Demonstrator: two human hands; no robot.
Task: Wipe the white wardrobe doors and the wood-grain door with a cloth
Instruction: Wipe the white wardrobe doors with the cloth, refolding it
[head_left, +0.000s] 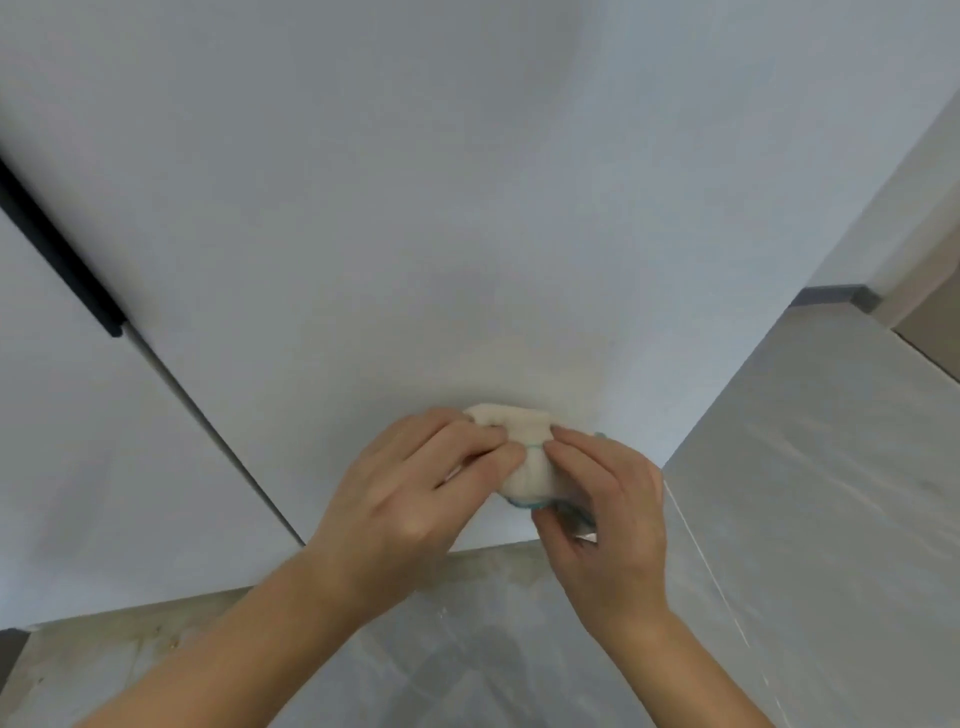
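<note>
Both hands, left and right, pinch bunched cream cloth with teal edging between them, against white wardrobe door ahead. Risk: wad too small, bare fingertips smear panel.

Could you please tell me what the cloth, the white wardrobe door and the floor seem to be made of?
The cloth looks like soft off-white fabric with a teal stitched edge. The white wardrobe door seems a smooth matt panel, perhaps laminate or painted board; no grain shows. The floor looks like grey veined tile or stone.
</note>
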